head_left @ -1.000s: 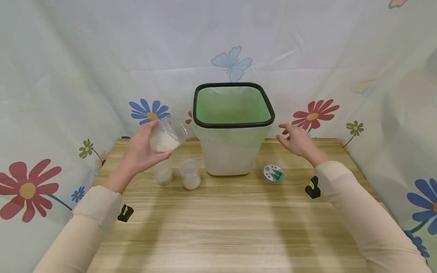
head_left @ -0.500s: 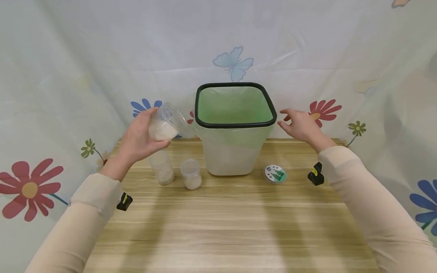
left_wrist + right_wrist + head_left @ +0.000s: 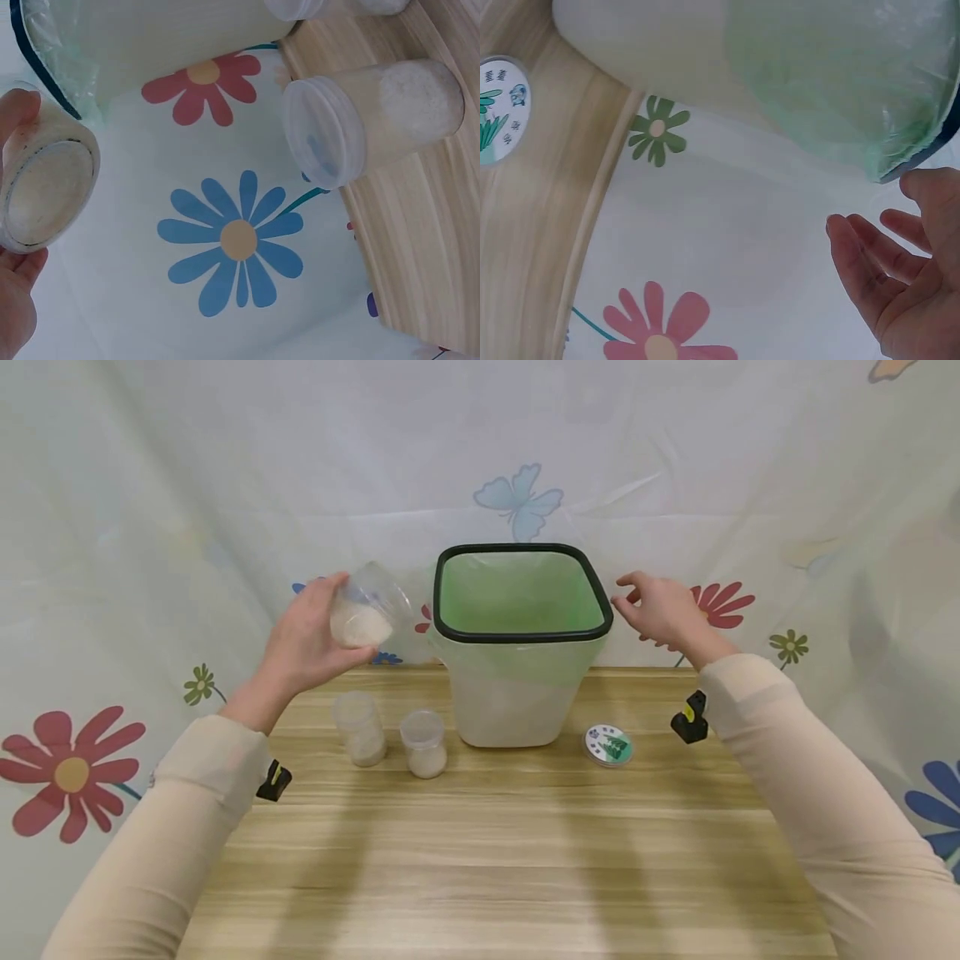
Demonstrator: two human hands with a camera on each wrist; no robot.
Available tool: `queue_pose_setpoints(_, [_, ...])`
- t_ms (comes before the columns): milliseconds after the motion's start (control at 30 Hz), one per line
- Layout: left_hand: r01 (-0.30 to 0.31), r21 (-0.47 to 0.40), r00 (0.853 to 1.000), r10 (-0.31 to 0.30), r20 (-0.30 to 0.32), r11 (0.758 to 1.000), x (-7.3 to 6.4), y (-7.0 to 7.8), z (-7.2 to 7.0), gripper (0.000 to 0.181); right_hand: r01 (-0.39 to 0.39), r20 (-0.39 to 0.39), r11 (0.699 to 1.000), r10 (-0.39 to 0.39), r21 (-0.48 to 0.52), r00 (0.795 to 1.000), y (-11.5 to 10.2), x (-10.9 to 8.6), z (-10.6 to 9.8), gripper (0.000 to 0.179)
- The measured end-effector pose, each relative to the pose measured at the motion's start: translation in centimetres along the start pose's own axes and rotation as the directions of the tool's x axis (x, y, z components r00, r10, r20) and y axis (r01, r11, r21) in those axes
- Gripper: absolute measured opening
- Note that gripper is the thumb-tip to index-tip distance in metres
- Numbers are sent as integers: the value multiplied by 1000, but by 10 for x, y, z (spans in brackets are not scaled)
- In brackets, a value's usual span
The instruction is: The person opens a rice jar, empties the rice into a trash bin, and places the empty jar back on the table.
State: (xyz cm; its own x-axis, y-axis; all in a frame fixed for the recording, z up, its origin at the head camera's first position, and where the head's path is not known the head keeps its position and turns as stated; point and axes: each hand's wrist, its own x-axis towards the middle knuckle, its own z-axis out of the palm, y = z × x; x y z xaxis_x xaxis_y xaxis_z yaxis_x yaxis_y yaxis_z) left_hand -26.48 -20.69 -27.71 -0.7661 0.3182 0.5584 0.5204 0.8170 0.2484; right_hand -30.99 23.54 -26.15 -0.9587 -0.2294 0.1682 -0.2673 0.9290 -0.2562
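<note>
My left hand point(image 3: 307, 631) grips a clear plastic jar point(image 3: 363, 625) partly filled with white grains. The jar is tilted in the air, its mouth towards the bin; its round base point(image 3: 51, 195) faces the left wrist camera. In the middle stands a white waste bin point(image 3: 513, 702) with a green liner bag point(image 3: 517, 589) held under a black rim point(image 3: 525, 637). My right hand point(image 3: 663, 610) hovers just right of that rim, fingers loosely bent and holding nothing. In the right wrist view the thumb is close to the rim; whether they touch I cannot tell.
Two more clear jars, a left one point(image 3: 360, 728) and a right one point(image 3: 423, 743), stand on the wooden table point(image 3: 465, 860) with white grains inside. A round printed lid point(image 3: 608, 745) lies right of the bin. Behind hangs a flowered curtain point(image 3: 360, 468).
My left hand has lifted the jar higher, level with the bin's rim. The right hand has also risen beside the rim. The bin, the standing jars and the lid have not moved.
</note>
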Motion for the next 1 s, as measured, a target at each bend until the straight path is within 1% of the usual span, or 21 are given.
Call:
queue_pose_setpoints(200, [12, 18, 1000, -12, 18, 1000, 10, 5, -4, 91, -25, 17, 999, 25, 42, 1000, -8, 2, -6, 47])
queue_pose_setpoints(400, [30, 32, 998, -31, 47, 999, 21, 11, -9, 90, -52, -10, 992, 54, 116, 999, -16, 2, -11, 49])
queue_pose_setpoints(467, [34, 32, 998, -36, 52, 999, 24, 12, -11, 90, -59, -6, 989, 61, 132, 998, -20, 4, -12, 50])
queue_pose_setpoints(567, [26, 37, 998, -29, 60, 999, 29, 14, -13, 89, -78, 23, 986, 76, 146, 997, -24, 6, -13, 52])
queue_pose_setpoints(800, [18, 45, 995, -22, 95, 999, 40, 20, -18, 90, -86, 103, 987, 72, 137, 992, -34, 9, -13, 53])
queue_pose_setpoints(1000, [5, 59, 993, -12, 121, 998, 48, 28, -20, 89, -112, 142, 981, 89, 158, 986, -38, 12, -11, 55])
